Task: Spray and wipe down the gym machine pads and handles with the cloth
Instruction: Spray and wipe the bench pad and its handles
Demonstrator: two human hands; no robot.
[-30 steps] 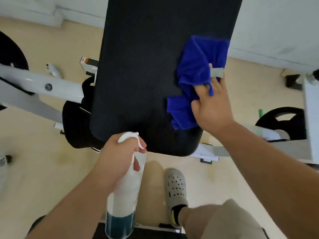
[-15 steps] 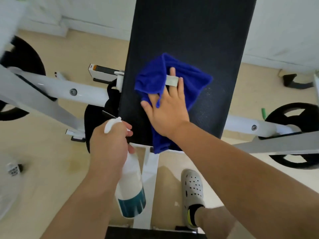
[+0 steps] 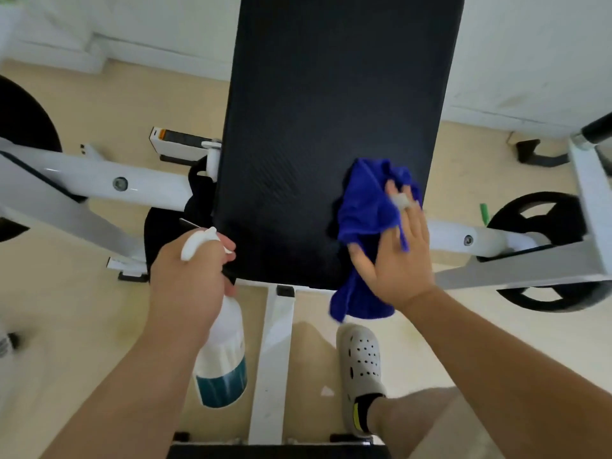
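Whereas half a second ago the cloth (image 3: 364, 207) lay left of centre on the pad (image 3: 314, 127), it now sits at the pad's near right corner, its tail hanging over the near edge. The right hand (image 3: 397, 253), fingers fairly straight, presses it flat. The left hand (image 3: 188, 276) grips the spray bottle (image 3: 222, 352) by its neck, off the near left corner. Judged from this sweep, the near strip is being wiped; handles remain.

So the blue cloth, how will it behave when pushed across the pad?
Probably floppy: the blue cloth is bunched in folds under the right hand, and its lower end droops off the edge of the black pad. Likely light; pushed, it may crumple rather than slide flat unless pressed down.
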